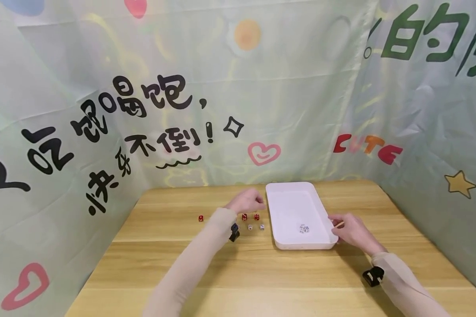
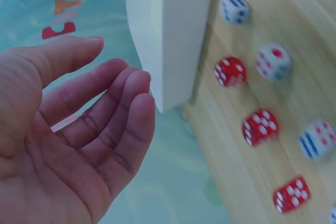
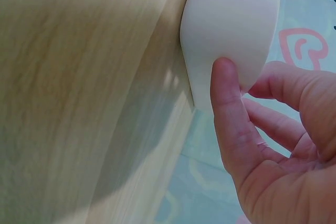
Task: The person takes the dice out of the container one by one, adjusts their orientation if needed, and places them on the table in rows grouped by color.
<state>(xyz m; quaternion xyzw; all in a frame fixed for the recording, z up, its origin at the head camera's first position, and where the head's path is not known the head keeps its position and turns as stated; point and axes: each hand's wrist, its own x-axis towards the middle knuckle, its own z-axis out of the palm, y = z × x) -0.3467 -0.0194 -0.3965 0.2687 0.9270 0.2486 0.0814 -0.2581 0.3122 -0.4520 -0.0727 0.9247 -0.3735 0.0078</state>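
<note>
Above the table, just left of the white tray (image 1: 295,198), my left hand (image 1: 246,201) hangs with loosely curled fingers. In the left wrist view, nothing shows between that hand's thumb and fingers. Red dice (image 1: 244,217) and white dice (image 1: 250,227) lie on the table below and beside it, in rough rows. My right hand (image 1: 353,231) pinches the tray's right rim near its front corner, one finger against the outer wall (image 3: 231,30). A small cluster of white dice (image 1: 304,228) sits inside the tray, toward the front.
The wooden table (image 1: 238,273) stands against a printed cloth backdrop (image 1: 222,101) at the back and both sides. One red die (image 1: 200,218) lies apart, left of the left forearm. That forearm covers part of the table and perhaps other dice.
</note>
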